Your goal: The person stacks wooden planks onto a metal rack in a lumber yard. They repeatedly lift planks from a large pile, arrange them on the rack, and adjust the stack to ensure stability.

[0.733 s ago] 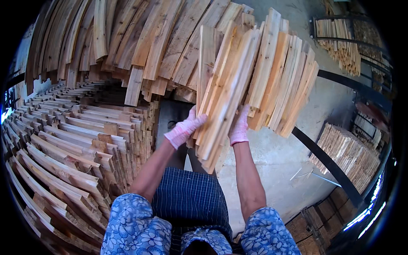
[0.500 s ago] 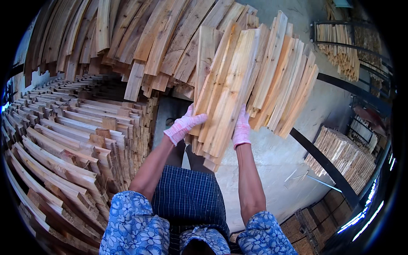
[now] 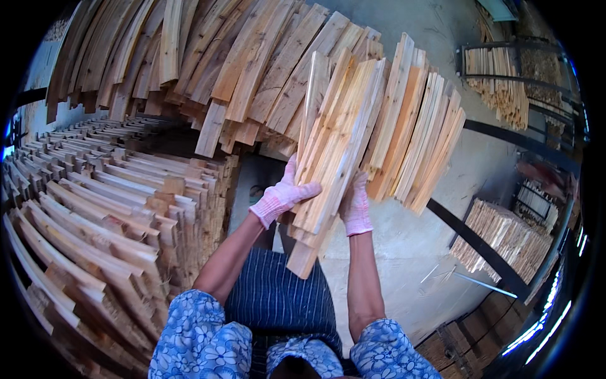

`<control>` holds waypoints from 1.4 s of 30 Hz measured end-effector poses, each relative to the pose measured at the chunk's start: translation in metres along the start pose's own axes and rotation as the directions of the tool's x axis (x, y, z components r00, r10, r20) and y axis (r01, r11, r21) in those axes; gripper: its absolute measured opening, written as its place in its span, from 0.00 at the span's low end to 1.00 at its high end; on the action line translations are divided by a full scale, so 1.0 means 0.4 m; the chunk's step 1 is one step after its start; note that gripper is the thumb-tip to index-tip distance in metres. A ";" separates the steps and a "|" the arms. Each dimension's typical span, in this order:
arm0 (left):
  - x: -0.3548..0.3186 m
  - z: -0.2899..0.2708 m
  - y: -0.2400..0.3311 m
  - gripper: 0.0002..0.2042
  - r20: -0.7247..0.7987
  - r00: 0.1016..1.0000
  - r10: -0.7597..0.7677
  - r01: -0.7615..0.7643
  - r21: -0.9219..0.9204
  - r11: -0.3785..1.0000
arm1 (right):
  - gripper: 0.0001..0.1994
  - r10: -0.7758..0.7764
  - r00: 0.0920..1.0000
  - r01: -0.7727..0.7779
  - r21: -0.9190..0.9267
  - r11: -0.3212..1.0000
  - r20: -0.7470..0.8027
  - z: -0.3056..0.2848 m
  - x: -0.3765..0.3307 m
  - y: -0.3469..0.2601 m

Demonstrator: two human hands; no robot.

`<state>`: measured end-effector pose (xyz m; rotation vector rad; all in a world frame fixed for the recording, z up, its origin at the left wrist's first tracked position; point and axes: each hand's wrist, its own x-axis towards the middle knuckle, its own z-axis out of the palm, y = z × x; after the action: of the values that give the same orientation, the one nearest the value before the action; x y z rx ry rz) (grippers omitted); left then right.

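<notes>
Between my two gloved hands is a bundle of wooden slats (image 3: 333, 151), pale and long, pointing away from me. My left hand (image 3: 285, 194), in a pink-white knit glove, grips the bundle's left edge with the thumb over the top slats. On the other side my right hand (image 3: 355, 205), gloved alike, presses against the right edge; its fingertips are partly hidden by the wood. One slat (image 3: 304, 258) sticks out lower than the others at the near end. More loose slats (image 3: 413, 136) lie just right of the bundle.
A long row of slats (image 3: 252, 60) spreads across the far left. Beside my left arm rises a tall cross-stacked pile of slats (image 3: 107, 221). A dark metal bar (image 3: 476, 240) crosses at right, near a stacked block of wood (image 3: 502, 240). Grey floor (image 3: 404, 265) shows between.
The bundle has come slightly nearer to me with both hands. The slat at its near end now juts out further, and the slats at its left edge have tilted and drawn closer in.
</notes>
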<state>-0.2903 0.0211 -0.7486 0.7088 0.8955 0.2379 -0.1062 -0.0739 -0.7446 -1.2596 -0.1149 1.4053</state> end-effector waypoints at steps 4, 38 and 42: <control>-0.110 0.055 0.097 0.60 -0.030 1.000 -0.007 0.010 0.112 0.994 | 0.43 -0.040 0.998 0.035 -0.117 0.993 -0.044 0.082 -0.110 -0.062; -0.737 0.203 0.403 0.62 -0.087 0.864 0.496 -0.483 0.134 0.865 | 0.33 -0.228 0.946 0.299 -0.358 0.884 0.229 0.349 -0.347 -0.370; -0.850 0.204 0.457 0.62 -0.160 0.637 0.754 -0.718 0.232 0.656 | 0.31 -0.243 0.885 0.412 -0.424 0.806 0.398 0.517 -0.365 -0.445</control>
<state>-0.4192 -0.0393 -0.3804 1.1949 0.8115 1.0340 -0.1761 -0.0109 -0.4498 -1.3230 -0.9450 1.2963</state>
